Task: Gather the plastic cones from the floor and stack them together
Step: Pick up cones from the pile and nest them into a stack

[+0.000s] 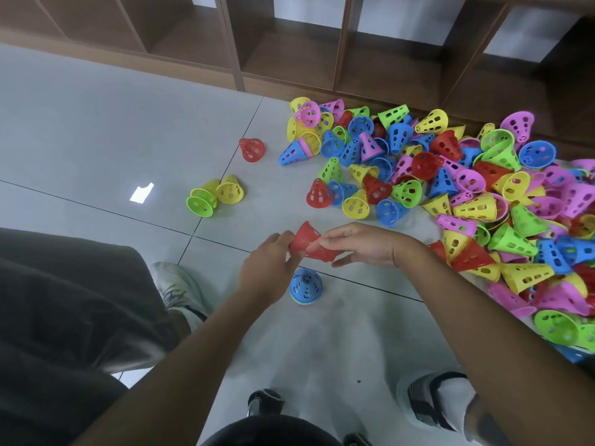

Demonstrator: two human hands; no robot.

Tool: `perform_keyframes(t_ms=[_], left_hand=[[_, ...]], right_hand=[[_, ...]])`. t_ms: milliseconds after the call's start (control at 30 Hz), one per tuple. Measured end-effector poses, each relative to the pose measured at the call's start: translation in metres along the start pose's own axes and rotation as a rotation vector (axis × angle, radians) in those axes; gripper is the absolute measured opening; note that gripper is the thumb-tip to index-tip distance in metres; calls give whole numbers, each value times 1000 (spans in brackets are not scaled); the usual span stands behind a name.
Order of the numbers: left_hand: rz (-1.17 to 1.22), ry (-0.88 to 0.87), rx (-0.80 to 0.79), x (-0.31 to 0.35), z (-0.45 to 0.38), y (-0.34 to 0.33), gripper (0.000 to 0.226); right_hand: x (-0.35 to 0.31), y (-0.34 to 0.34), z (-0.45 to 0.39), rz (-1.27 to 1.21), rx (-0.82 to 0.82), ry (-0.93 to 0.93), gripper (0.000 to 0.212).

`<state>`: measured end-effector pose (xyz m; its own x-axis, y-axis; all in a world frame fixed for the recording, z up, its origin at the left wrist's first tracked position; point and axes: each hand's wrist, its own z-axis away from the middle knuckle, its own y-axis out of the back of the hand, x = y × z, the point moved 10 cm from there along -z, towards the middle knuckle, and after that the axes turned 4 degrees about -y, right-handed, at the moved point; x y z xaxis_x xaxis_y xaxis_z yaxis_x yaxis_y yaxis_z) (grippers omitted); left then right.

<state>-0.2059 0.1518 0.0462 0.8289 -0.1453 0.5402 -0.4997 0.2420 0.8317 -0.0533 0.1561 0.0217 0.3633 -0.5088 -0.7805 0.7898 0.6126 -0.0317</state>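
Both hands meet above the grey tile floor on red perforated cones (307, 241). My left hand (269, 267) pinches the left end, and my right hand (360, 244) grips the right end, where a second red cone seems nested. Right under them a blue cone (305, 285) stands upright on the floor, with a green rim showing beneath it. A big pile of several coloured cones (450, 188) spreads over the floor to the right. Lying apart are a red cone (252, 149) and a green and yellow group (214, 194).
A wooden shelf unit (322, 43) with open compartments runs along the back, close behind the pile. Another person's dark trouser leg (64, 300) and shoe (180, 289) sit at the left. My own feet (431, 403) show at the bottom.
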Motion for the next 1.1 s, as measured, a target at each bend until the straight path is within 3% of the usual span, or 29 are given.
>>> perform_keyframes(t_ms=[100, 200, 500, 600, 667, 800, 967, 1100], left_hand=[[74, 21, 30, -3, -2, 2, 20], [142, 47, 62, -5, -3, 4, 17], [570, 267, 114, -23, 4, -3, 18], [698, 310, 95, -25, 4, -10, 19], [783, 329, 70, -24, 5, -16, 24], [934, 345, 26, -17, 7, -22, 27], [981, 352, -35, -23, 10, -34, 24], [982, 376, -84, -31, 13, -47, 22]], right_hand=[[0, 2, 3, -36, 7, -7, 27], [22, 29, 5, -103, 161, -85, 23], [127, 172, 75, 51, 1093, -262, 16], [143, 189, 107, 138, 1290, -285, 24], [156, 193, 120, 204, 1335, -338, 30], [187, 189, 121, 275, 1254, -475, 32], [197, 184, 119, 362, 1255, -457, 25], [189, 182, 116, 242, 1297, -398, 23]])
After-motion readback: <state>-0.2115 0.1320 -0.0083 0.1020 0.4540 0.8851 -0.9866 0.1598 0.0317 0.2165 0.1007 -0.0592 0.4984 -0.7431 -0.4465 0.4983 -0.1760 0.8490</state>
